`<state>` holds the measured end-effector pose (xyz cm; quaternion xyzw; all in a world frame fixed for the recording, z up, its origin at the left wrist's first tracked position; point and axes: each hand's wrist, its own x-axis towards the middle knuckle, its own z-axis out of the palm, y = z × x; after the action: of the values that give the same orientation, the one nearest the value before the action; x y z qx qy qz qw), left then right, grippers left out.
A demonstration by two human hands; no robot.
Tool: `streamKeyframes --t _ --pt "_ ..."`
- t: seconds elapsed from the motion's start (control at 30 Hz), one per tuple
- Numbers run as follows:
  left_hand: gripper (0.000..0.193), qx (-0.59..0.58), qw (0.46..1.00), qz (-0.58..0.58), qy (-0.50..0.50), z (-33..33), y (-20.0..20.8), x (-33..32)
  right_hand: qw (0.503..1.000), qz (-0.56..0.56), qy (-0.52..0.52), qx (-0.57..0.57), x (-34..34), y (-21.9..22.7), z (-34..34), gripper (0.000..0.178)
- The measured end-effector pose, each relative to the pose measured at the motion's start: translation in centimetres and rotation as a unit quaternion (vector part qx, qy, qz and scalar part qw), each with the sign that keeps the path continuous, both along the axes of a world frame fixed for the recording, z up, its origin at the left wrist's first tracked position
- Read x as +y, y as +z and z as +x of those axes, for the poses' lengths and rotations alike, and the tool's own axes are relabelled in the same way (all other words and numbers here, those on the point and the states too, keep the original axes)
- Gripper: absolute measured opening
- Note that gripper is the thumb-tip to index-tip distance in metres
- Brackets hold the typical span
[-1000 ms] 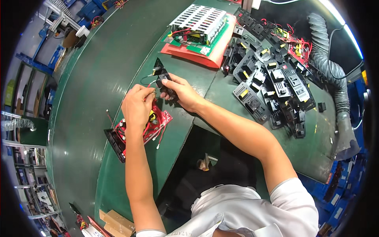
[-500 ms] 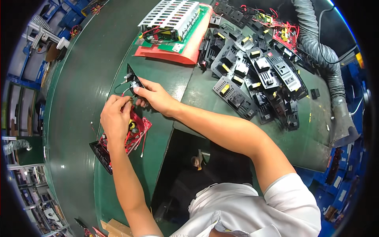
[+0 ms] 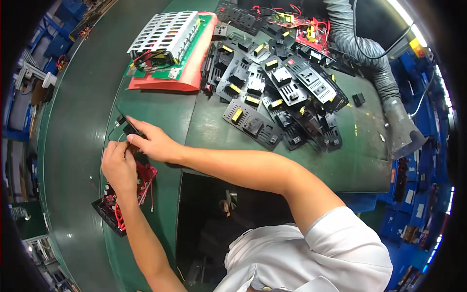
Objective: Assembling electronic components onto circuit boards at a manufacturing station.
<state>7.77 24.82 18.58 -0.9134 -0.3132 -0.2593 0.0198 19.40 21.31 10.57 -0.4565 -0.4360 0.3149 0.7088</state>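
Observation:
My right hand (image 3: 155, 142) grips a black plastic panel (image 3: 130, 128) by its edge, tilted up above the bench. Against the near side of that panel, my left hand (image 3: 119, 165) is closed in a pinch, fingertips almost meeting the right thumb. A thin wire (image 3: 113, 131) loops from the panel to the left fingers, which hide its end. Under and beside my left wrist lies a red circuit board (image 3: 147, 174) with red wires. A black end plate (image 3: 108, 217) is at the board's near left end.
A silver slotted metal casing (image 3: 165, 31) on a green board rests on orange sheeting (image 3: 189, 80) at the back. Right of it is a heap of black panels (image 3: 253, 124) with yellow-marked parts. A grey flexible duct (image 3: 362, 48) comes down at the far right.
The view has shifted, so the bench items sit further left and the casing lower. Both hands stay together at the panel, which has turned slightly; the left fingers have drawn closer to it.

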Motion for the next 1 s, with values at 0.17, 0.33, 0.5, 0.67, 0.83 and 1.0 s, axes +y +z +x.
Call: streamKeyframes --t 0.17,0.33,0.5,0.67,0.83,1.0 --pt "0.018 0.077 0.982 -0.169 0.019 -1.5 4.3 -0.6 0.979 -0.039 0.128 0.154 -0.9 0.6 0.2 0.061" --pt "0.022 0.057 0.972 -0.224 0.038 -5.8 5.8 2.5 0.975 -0.041 0.150 0.157 -1.7 1.8 1.5 0.048" --pt "0.021 -0.151 0.885 -0.440 -0.029 -7.1 5.1 4.1 0.967 -0.063 0.159 0.188 -1.6 1.7 1.0 0.049" --pt "0.025 -0.296 0.819 -0.492 -0.019 -4.3 3.5 3.5 0.968 -0.071 0.168 0.173 -1.8 1.8 1.2 0.051" --pt "0.026 -0.335 0.808 -0.484 -0.019 -2.9 2.3 2.9 0.978 -0.066 0.159 0.119 -2.2 2.5 0.7 0.063" --pt "0.024 -0.366 0.702 -0.608 -0.051 -3.5 1.7 3.7 0.980 -0.065 0.159 0.104 -2.4 2.9 0.5 0.062"
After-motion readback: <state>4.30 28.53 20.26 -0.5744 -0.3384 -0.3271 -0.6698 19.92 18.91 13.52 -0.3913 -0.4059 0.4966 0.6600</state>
